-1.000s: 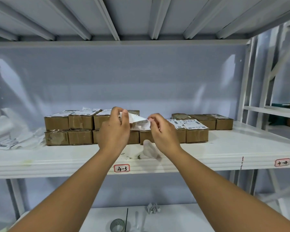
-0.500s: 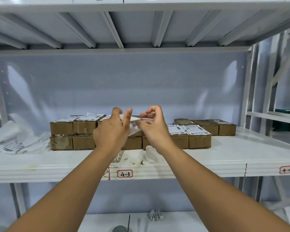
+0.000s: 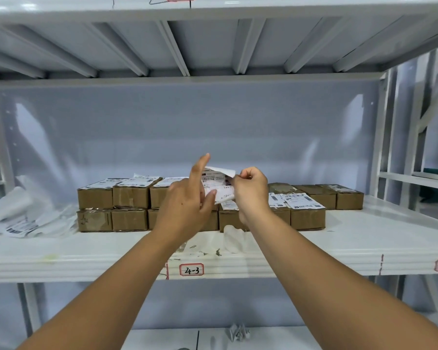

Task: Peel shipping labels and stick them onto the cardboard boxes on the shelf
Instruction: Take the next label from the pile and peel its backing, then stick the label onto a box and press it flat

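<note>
Both hands are being held up in front of the shelf (image 3: 86, 258), meeting on one shipping label (image 3: 216, 184) that is hanging in the air just above the middle of the row of cardboard boxes (image 3: 129, 198). The left hand (image 3: 187, 202) is pressing its thumb onto the label's lower left part while its index finger is pointing straight up along the left edge; the other fingers are hiding behind the sheet, so the label is sitting clamped between thumb and fingers. The right hand (image 3: 250, 190) is curling its fingers and pinching the label's upper right corner, where a white flap is bending away from the printed face.

The boxes are sitting in a line along the shelf, two high on the left and one high on the right, most of them wearing labels on top; the brown boxes at the far right end (image 3: 339, 195) are showing bare or partly bare lids. Loose backing sheets (image 3: 23, 218) are lying in a heap at the left end of the shelf, and more scraps (image 3: 230, 238) are lying just in front of the boxes. A shelf tag (image 3: 191, 269) reading 4-3 is sticking to the front edge. Crumpled paper (image 3: 239, 333) is lying on the lower shelf (image 3: 288, 337)
</note>
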